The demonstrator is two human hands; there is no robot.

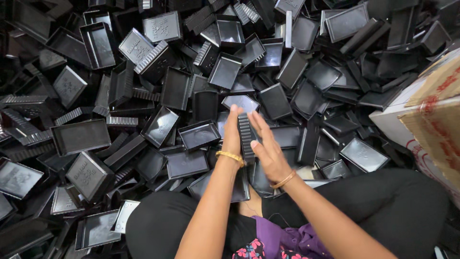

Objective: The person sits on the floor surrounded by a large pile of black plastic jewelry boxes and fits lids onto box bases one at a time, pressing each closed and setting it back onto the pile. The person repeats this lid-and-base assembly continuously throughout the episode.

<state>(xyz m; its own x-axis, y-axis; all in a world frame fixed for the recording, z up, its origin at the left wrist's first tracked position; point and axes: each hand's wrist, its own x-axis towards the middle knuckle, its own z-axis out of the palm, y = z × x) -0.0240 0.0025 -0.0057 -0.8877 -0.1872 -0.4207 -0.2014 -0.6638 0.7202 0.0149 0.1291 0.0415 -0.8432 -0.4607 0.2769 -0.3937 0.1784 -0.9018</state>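
Observation:
A black plastic rectangular box part with a ribbed edge stands on its side between my two palms, in front of my lap. My left hand presses flat against its left face, fingers straight and pointing away. Against the right face lies my right hand, fingers spread and slightly blurred. Each wrist carries a gold bangle. Behind the hands lies a huge heap of similar black plastic trays and lids.
The heap of black trays fills the floor on the left, ahead and to the right. A cardboard box stands at the right edge. My crossed legs in black trousers fill the bottom of the view.

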